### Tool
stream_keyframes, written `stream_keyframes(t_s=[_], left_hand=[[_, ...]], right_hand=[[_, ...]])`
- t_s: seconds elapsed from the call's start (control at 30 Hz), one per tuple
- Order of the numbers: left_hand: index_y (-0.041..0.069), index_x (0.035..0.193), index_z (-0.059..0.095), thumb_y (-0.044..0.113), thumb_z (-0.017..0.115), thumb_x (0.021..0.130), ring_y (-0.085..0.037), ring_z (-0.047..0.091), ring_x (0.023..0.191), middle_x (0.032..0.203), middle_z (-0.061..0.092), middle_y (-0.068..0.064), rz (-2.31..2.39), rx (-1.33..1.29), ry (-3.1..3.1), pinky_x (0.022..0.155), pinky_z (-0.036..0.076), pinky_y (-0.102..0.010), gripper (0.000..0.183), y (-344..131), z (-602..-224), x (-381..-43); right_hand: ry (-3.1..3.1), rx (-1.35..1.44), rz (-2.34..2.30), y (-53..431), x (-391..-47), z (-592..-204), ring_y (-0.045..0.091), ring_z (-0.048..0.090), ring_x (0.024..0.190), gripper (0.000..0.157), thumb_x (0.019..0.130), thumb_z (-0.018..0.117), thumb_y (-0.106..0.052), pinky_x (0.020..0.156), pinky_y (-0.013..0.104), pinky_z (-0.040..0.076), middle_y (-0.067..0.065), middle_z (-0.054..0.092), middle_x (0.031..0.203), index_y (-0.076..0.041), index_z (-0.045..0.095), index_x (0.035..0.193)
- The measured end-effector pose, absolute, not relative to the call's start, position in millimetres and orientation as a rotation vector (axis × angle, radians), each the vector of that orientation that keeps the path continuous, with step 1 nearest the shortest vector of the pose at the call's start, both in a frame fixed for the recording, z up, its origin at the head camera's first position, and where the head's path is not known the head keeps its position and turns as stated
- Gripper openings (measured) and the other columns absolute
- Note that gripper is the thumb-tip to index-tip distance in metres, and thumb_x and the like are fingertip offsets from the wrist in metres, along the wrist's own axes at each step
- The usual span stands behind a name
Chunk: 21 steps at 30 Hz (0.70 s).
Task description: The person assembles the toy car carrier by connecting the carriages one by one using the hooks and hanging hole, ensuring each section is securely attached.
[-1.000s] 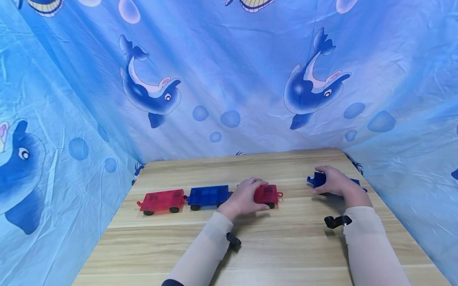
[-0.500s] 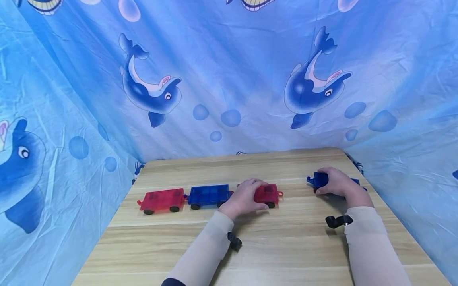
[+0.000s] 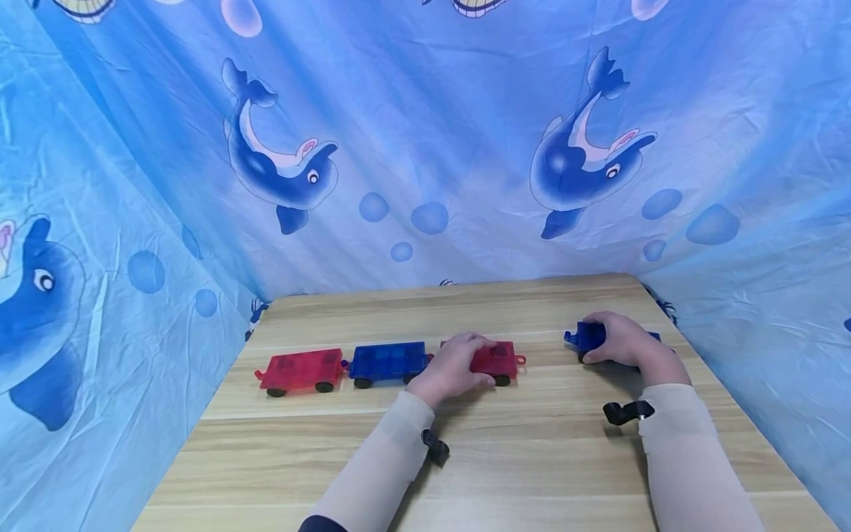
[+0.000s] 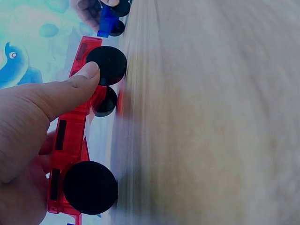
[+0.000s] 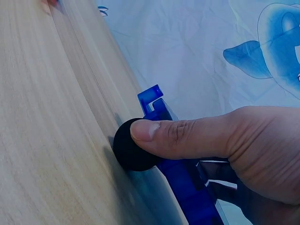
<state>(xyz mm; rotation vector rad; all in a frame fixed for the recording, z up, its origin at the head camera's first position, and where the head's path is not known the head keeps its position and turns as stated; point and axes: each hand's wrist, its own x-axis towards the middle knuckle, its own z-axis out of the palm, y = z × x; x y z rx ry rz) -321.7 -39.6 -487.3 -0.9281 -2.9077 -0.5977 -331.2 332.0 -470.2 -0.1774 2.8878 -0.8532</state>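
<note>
My left hand [image 3: 455, 367] grips a translucent red toy train car [image 3: 500, 360] across its width. In the left wrist view the thumb lies against a black wheel [image 4: 107, 65] of that car. Linked behind it in a row are a blue car [image 3: 388, 362] and another red car [image 3: 302, 371]. Off to the right, my right hand [image 3: 625, 342] holds a second blue train car [image 3: 589, 337], its hook [image 3: 569, 337] pointing left toward the red car's ring [image 3: 521, 360]. The right wrist view shows the thumb on a black wheel [image 5: 133, 145]. A gap separates the two held cars.
The cars are on a wood-grain table [image 3: 518, 458] whose back edge meets a blue curtain [image 3: 425, 133] printed with dolphins. More curtain hangs along both sides. A black wrist mount [image 3: 435, 448] sits on the left sleeve, another [image 3: 627, 412] on the right.
The right hand has moved slightly left with its blue car, and its thumb has come in against the car's side. The left hand and the linked row stay nearly still.
</note>
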Motion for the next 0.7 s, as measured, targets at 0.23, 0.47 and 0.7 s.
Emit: stream_keyframes(t_s=[0.23,0.47,0.7], left_hand=[[0.028,0.153,0.055,0.039,0.086,0.088,-0.022,0.051,0.136,0.146,0.055,0.000,-0.673,-0.925,-2.927,0.109,0.050,-0.041,0.073,-40,-484,-320],[0.030,0.154,0.053,0.038,0.086,0.088,-0.023,0.048,0.137,0.149,0.052,0.000,-0.768,-0.886,-2.929,0.107,0.051,-0.043,0.074,-40,-484,-319],[0.029,0.153,0.053,0.041,0.084,0.089,-0.021,0.047,0.136,0.149,0.051,0.000,-0.801,-0.891,-2.895,0.108,0.050,-0.042,0.072,-41,-487,-322]], right_hand=[[2.867,-0.211,-0.853,329,-330,-467,0.059,0.047,0.131,0.091,0.080,0.093,-0.026,0.102,0.071,0.043,0.038,0.045,0.148,0.004,0.046,0.151],[2.886,-0.263,-0.833,321,-329,-468,0.057,0.048,0.131,0.088,0.078,0.095,-0.027,0.103,0.071,0.042,0.035,0.048,0.147,0.004,0.050,0.148],[2.893,-0.316,-0.801,306,-330,-468,0.054,0.049,0.132,0.087,0.076,0.096,-0.026,0.105,0.070,0.041,0.032,0.051,0.147,0.002,0.054,0.146]])
